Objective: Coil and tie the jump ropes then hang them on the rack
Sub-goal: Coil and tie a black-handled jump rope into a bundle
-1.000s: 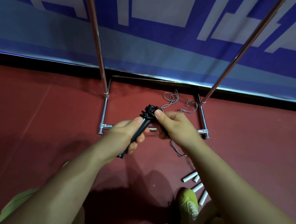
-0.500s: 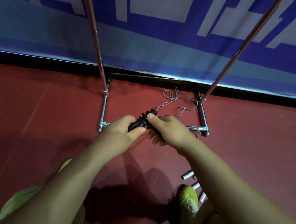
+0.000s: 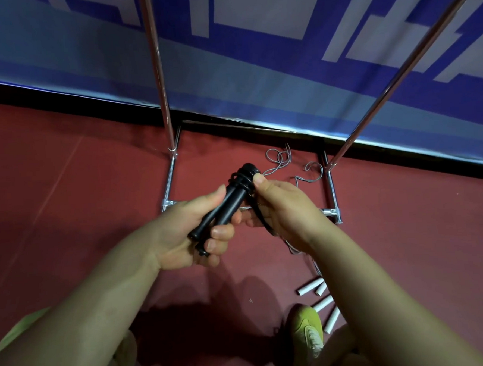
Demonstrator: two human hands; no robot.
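Left hand (image 3: 192, 236) curls round two black plastic jump-rope handles (image 3: 230, 203), held side by side above the red floor (image 3: 64, 179); right hand (image 3: 284, 205) pinches their ribbed top ends, thumb on the wound black cord. One thin grey rope (image 3: 280, 159) lies looped between the two chrome rack feet (image 3: 333, 197). Four white tubular handles (image 3: 311, 287) lie beside one yellow-green shoe (image 3: 307, 326).

floor (image 3: 66, 199): red | on it: rack base (image 3: 331, 194), grey cord (image 3: 281, 159), 4 white handles (image 3: 321, 299)
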